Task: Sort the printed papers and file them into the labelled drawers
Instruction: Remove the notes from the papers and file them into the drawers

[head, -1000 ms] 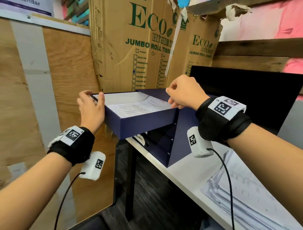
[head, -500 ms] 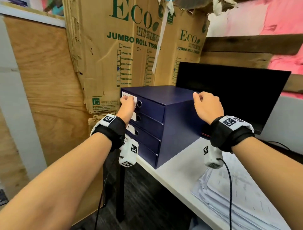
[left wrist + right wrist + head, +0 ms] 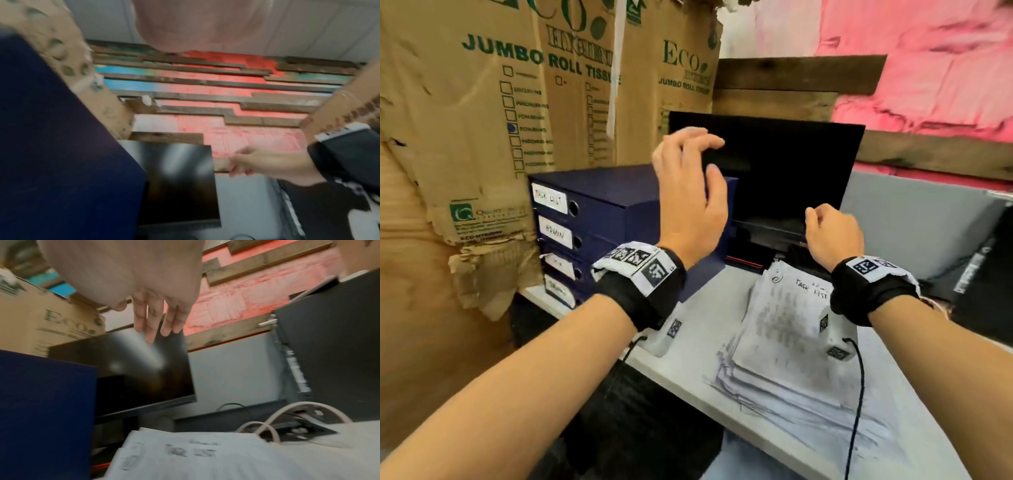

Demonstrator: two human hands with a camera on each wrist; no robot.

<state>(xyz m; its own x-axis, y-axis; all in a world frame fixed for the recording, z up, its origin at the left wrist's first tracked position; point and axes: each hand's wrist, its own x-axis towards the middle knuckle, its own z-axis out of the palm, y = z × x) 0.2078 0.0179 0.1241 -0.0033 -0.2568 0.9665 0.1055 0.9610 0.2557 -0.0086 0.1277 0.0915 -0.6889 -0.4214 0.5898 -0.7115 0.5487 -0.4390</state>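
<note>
- Head view: cartons [image 3: 524,102] printed "JUMBO ROLL TISSUE" stand behind and left of the blue drawer unit [image 3: 599,219], which sits at the left end of the white table [image 3: 688,373]. A dark monitor [image 3: 784,171] stands right of the unit, with pink wall and wood planks behind it.
- Drawers face left and toward the viewer; all four fronts are flush. Labels top down read "TASK LIST" [image 3: 550,199] and "ADMIN" [image 3: 554,233]; the two lower ones are unreadable.
- Left hand [image 3: 688,198] is raised in front of the unit's right side and the monitor, hiding part of both; fingers loosely bent, holding nothing.
- Right hand [image 3: 832,236] is lower, by the monitor's bottom edge, above the far end of the papers [image 3: 784,339]; fingers look curled with nothing in them.
- Papers lie flat on the table, just right of the unit, long axis running away from the viewer; the top sheet has "TASK LIST" handwritten at its far end.
- Left wrist view: blurred. The unit's blue side [image 3: 57,146] fills the left, the monitor [image 3: 180,178] sits centre, the right hand [image 3: 267,164] is at right.
- Right wrist view: fingers [image 3: 152,318] hang slack and slightly spread, empty, before the monitor [image 3: 144,369]. Papers [image 3: 195,456] lie below, the unit [image 3: 41,410] at left, a pale cable [image 3: 287,415] at right.
</note>
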